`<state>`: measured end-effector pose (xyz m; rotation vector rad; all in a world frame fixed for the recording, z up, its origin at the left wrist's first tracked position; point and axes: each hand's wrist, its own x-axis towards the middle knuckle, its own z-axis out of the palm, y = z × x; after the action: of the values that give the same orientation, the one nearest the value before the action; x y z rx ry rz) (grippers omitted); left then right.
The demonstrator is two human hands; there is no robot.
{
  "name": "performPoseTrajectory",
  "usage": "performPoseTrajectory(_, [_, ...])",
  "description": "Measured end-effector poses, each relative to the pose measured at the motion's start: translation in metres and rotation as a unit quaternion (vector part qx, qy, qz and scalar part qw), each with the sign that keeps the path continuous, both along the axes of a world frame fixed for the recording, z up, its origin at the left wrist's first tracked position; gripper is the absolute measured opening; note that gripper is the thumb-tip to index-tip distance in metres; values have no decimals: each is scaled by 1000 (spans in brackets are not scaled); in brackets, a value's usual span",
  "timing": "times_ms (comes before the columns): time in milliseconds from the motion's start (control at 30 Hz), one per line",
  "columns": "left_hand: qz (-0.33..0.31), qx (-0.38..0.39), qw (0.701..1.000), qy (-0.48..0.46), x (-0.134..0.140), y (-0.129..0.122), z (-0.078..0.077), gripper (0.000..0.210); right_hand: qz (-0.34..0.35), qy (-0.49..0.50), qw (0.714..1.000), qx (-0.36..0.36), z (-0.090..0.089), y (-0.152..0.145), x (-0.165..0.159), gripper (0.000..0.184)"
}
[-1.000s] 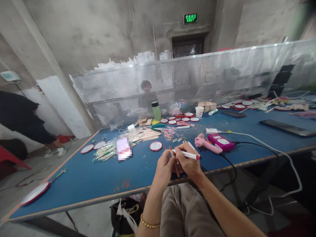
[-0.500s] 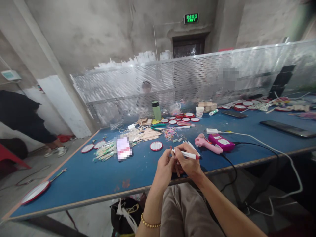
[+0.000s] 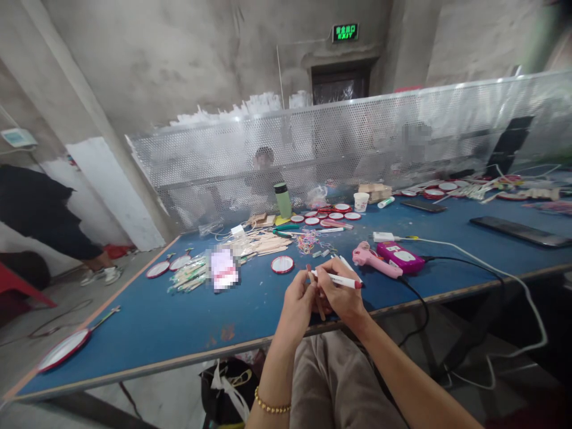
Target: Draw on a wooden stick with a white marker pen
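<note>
Near the front edge of the blue table, my left hand (image 3: pixel 300 298) is closed on a flat wooden stick (image 3: pixel 320 308) whose upper end is coloured reddish. My right hand (image 3: pixel 342 293) grips a white marker (image 3: pixel 342 280) with a red end, its tip side turned toward the top of the stick. The fingers partly hide the stick and the marker's tip, so I cannot tell whether they touch. Beyond my hands lies a round white disc with a red rim (image 3: pixel 282 264). More pens (image 3: pixel 351 266) lie just behind my right hand.
On the blue table (image 3: pixel 179 333), a pink glue-gun-like tool (image 3: pixel 375 260) and a magenta box (image 3: pixel 401 257) with cables lie at the right. Wooden sticks (image 3: pixel 268 242), a green bottle (image 3: pixel 283 201), a paper cup (image 3: pixel 361 202) and several red-rimmed discs (image 3: pixel 335 216) stand farther back. A perforated metal screen (image 3: pixel 214 161) borders the table.
Both hands keep nearly the same position and hold on the stick and the marker. The view has shifted very slightly.
</note>
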<state>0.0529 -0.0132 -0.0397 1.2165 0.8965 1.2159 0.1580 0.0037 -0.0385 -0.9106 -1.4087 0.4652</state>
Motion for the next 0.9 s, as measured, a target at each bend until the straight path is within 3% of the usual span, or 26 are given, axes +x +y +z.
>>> performPoseTrajectory(267, [-11,-11,1000,-11,0,-3,5,38,-2,24,1000,-2,-2,0,1,21])
performPoseTrajectory(900, [-3,-14,1000,-21,0,-1,1,42,-7,37,999,-2,-6,3,0,19])
